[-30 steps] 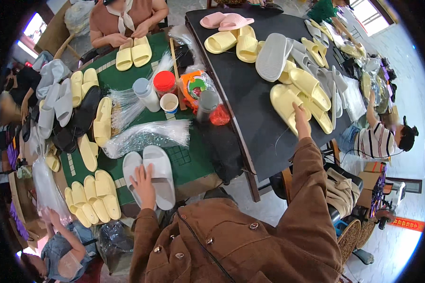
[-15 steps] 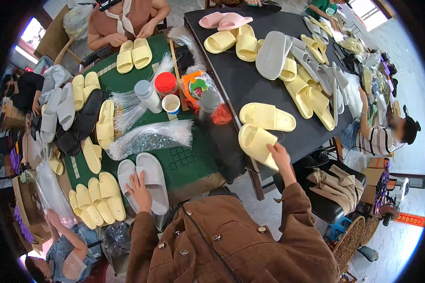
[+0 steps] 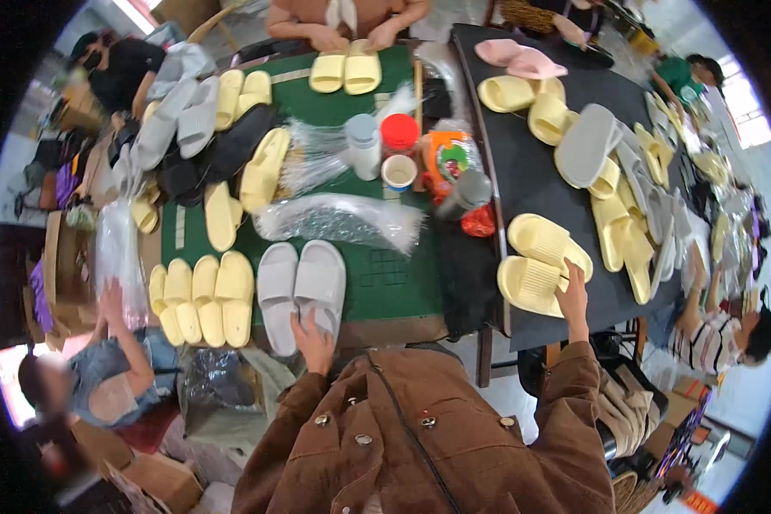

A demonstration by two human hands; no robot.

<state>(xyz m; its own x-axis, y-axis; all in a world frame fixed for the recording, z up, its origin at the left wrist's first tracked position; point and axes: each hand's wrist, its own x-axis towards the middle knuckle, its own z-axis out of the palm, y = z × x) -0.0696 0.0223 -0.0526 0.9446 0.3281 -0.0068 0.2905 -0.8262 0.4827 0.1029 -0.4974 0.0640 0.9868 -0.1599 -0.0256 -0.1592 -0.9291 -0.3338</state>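
My left hand [image 3: 315, 344] rests on the heel ends of a pair of grey slippers [image 3: 276, 287] lying side by side on the green table mat. Its fingers are apart and touch the soles. At the front edge of the black table, my right hand [image 3: 575, 301] grips the heel end of a pale yellow slipper [image 3: 529, 281]. A second yellow slipper [image 3: 533, 231] lies just beyond it, partly covered. Left of the grey pair stands a row of several yellow slippers [image 3: 200, 295].
A bundle of clear plastic bags [image 3: 343, 221], a grey-lidded bottle [image 3: 364, 154], a red-lidded jar [image 3: 399, 133] and a paper cup [image 3: 398, 173] occupy the mat. More slippers [image 3: 612, 214] pile up on the black table. Across from me, a person's hands [image 3: 325, 38] hold yellow slippers.
The view has swung, shifting the scene rightward. My left hand has slid toward the grey slippers' heels. The yellow slipper in my right hand now lies closer against its neighbour.
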